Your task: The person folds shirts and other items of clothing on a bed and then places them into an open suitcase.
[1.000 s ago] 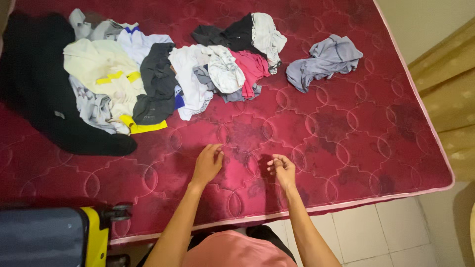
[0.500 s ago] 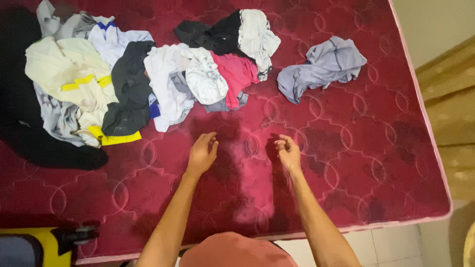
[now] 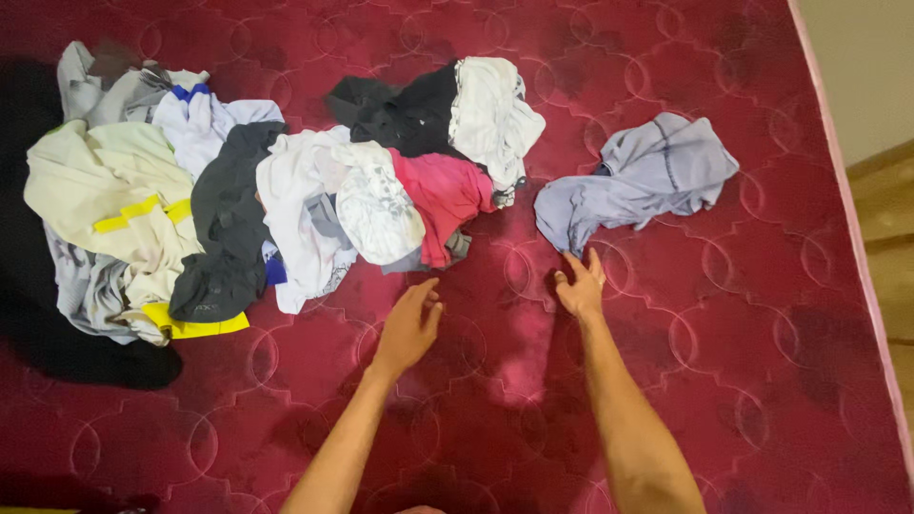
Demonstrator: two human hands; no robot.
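**Two bare hands at a heap of clothes on a red bed**

Nearest, two bare forearms reaching up from the lower edge over the red quilted mattress (image 3: 724, 362). Left hand (image 3: 407, 326) open, fingers loosely spread, palm down, hovering or lightly resting on the mattress just below the heap; holding nothing. Right hand (image 3: 581, 284) also open, fingers stretched forward, fingertips at the lower edge of the grey-lilac garment (image 3: 638, 181), probably touching it, though contact hard to confirm from this angle. No cloth gripped.

Farther up, that grey-lilac garment lying crumpled and alone, to the right of the main heap. Just beyond the left hand, a pink garment (image 3: 443, 195) and a white patterned piece (image 3: 376, 209), partly overlapping. Behind these, a black garment (image 3: 400, 109) with a white one (image 3: 490, 114) lying against it. To the left, a dark grey piece (image 3: 224, 228), a cream garment with yellow stripes (image 3: 105, 190), and a white top with blue trim (image 3: 200, 124). At the far left edge, a large black cloth (image 3: 29, 314), half out of view.
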